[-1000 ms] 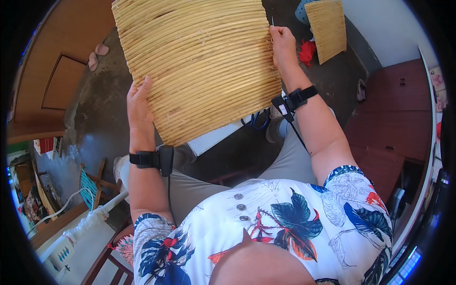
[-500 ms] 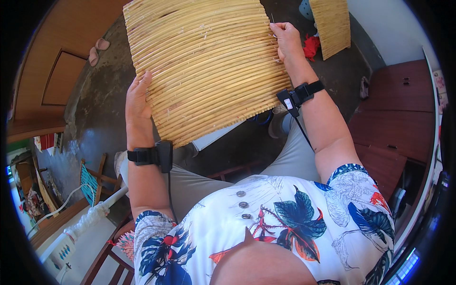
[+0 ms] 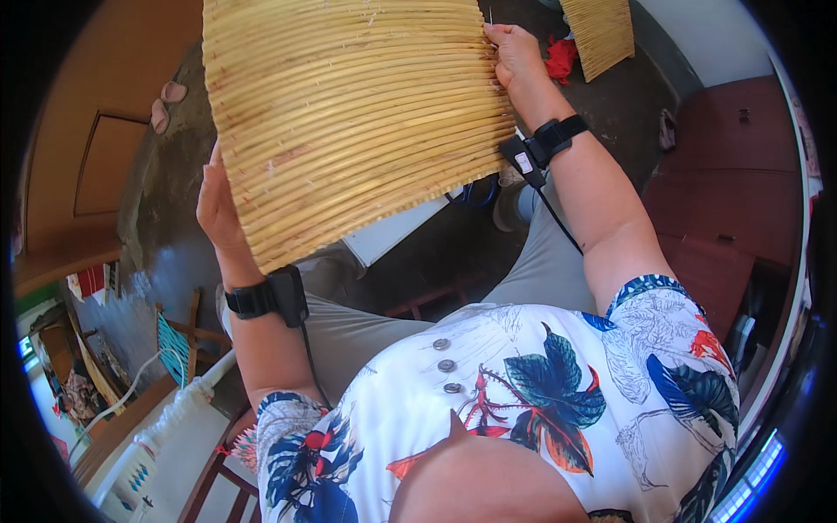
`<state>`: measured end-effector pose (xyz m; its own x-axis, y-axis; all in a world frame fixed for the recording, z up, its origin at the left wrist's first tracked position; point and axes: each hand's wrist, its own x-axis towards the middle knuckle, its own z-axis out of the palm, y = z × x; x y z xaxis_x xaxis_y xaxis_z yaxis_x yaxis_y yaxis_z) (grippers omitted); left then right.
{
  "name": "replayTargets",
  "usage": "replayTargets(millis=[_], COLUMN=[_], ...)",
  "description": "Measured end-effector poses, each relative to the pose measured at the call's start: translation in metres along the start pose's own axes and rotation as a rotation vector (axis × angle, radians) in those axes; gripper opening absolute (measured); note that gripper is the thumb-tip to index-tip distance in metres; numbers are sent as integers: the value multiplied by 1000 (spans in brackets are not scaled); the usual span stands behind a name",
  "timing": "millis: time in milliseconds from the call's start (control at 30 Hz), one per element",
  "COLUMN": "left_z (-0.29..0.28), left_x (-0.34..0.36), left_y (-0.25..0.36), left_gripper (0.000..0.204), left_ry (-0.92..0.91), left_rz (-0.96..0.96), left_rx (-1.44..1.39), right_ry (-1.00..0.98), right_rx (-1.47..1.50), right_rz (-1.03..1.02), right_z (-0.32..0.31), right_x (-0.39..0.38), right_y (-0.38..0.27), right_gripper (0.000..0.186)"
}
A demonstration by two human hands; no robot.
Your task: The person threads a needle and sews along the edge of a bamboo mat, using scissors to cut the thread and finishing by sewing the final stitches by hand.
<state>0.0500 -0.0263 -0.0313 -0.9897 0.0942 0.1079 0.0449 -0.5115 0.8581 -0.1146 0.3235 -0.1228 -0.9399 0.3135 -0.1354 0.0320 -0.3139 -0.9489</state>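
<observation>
A mat of yellow straw-like stalks (image 3: 357,113), laid side by side in rows, is held up before me, its top running out of view. At its upper right edge my right hand (image 3: 516,57) is closed, thumb and forefinger pinching a thin needle (image 3: 490,16) that points upward. My left hand (image 3: 218,205) stands at the mat's left edge with the thumb off its front face. Its fingers look stretched out, partly hidden behind the mat. Short pale bits of thread show on the stalks. Black bands circle both wrists.
Beneath the mat is a white board (image 3: 392,231) near my knees. A second stalk mat (image 3: 602,35) leans at the far right beside a red cloth (image 3: 561,61). Dark red cabinets (image 3: 724,174) line the right; pink slippers (image 3: 166,105) and a wooden cupboard (image 3: 105,166) are left.
The mat has shifted left and nearer in view. My left thumb has come off the mat's front face, and that hand sits farther behind its edge. My right hand keeps its pinch.
</observation>
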Motion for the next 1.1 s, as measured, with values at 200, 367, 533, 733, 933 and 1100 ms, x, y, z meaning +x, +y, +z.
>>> replayTargets(millis=[200, 367, 533, 733, 933, 1100], left_z=[-23, 16, 43, 55, 61, 46], left_x=[-4, -11, -9, 18, 28, 30], left_y=[-50, -66, -79, -81, -62, -53], left_gripper=[46, 52, 53, 51, 51, 51], left_ry=[127, -140, -8, 507, 555, 592], left_rz=[35, -96, -23, 39, 160, 131], left_rx=[-439, -502, -350, -321, -147, -193], right_ry=[160, 238, 269, 206, 254, 42], right_rx=[92, 105, 42, 125, 126, 171], right_rz=[20, 12, -71, -206, -59, 55], right_z=[13, 11, 21, 33, 35, 30], right_x=[-11, -8, -2, -7, -9, -13], right_y=[-12, -15, -15, -14, -8, -7], right_gripper=[14, 13, 12, 16, 17, 16])
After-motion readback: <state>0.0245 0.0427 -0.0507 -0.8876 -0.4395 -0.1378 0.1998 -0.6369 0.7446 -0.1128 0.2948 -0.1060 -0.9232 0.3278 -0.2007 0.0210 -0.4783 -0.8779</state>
